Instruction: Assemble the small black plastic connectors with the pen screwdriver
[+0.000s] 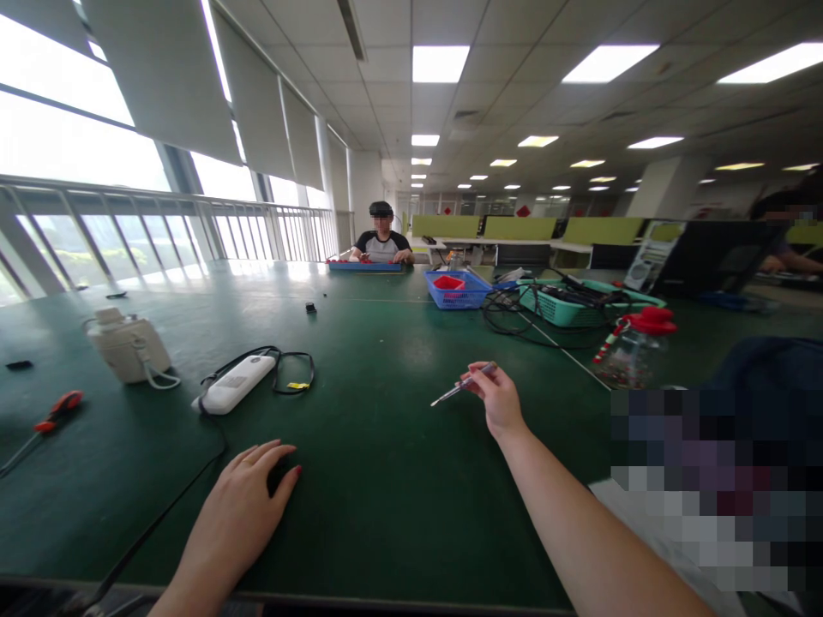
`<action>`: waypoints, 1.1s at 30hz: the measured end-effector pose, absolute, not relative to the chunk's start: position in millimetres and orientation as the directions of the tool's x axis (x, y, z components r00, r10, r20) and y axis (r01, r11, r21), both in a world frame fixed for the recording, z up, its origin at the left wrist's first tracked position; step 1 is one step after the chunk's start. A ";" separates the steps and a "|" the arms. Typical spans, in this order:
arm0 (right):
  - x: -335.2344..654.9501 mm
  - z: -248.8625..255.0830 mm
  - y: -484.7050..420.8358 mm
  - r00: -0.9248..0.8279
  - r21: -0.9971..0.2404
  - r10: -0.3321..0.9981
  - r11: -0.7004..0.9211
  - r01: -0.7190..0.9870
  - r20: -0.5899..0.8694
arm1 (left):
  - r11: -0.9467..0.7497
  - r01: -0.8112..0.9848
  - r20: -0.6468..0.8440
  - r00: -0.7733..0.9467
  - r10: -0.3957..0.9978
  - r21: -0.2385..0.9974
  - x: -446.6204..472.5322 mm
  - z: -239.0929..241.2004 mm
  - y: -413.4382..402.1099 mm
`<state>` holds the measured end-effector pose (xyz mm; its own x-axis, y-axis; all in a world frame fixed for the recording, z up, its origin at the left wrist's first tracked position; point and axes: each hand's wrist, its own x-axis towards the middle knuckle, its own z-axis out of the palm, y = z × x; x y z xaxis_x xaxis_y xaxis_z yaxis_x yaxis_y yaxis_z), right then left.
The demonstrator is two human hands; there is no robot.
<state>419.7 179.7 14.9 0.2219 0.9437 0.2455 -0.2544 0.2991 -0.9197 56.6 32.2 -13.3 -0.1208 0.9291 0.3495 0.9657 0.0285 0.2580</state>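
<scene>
My right hand [496,401] is raised a little over the green table [386,480], its fingers pinched on a thin clear-handled screwdriver [463,384] whose tip points left. My left hand [248,493] rests palm down on the table near the front edge, fingers loosely curved; something small and dark shows under the fingers, and I cannot make it out. A black cable [160,514] runs past that hand toward a white oblong device [235,384] lying further back.
A cream-coloured appliance [129,344] and an orange-handled tool [55,414] lie at the left. A blue basket [458,290], a green basket with cables [566,304] and a red-capped clear bottle [633,343] stand at the right. Another person sits at the far end.
</scene>
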 end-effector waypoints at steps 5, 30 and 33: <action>419.1 15.9 179.0 0.219 -0.925 0.945 0.293 -0.241 0.242 | 0.047 0.951 0.296 -0.142 0.944 0.305 59.6 -5.1 31.3; 418.8 16.7 177.3 0.224 -0.924 0.945 0.291 -0.248 0.238 | -0.302 0.943 0.508 0.194 0.839 0.139 15.4 -11.3 19.2; 418.1 18.5 175.7 0.223 -0.927 0.946 0.286 -0.242 0.233 | -0.339 0.937 0.460 0.263 0.848 0.088 6.7 -18.9 15.7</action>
<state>418.1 175.7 18.5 0.2228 0.9465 0.2335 -0.2415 0.2856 -0.9274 6.7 15.7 -18.9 0.2633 0.8478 0.4603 0.9369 -0.3385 0.0876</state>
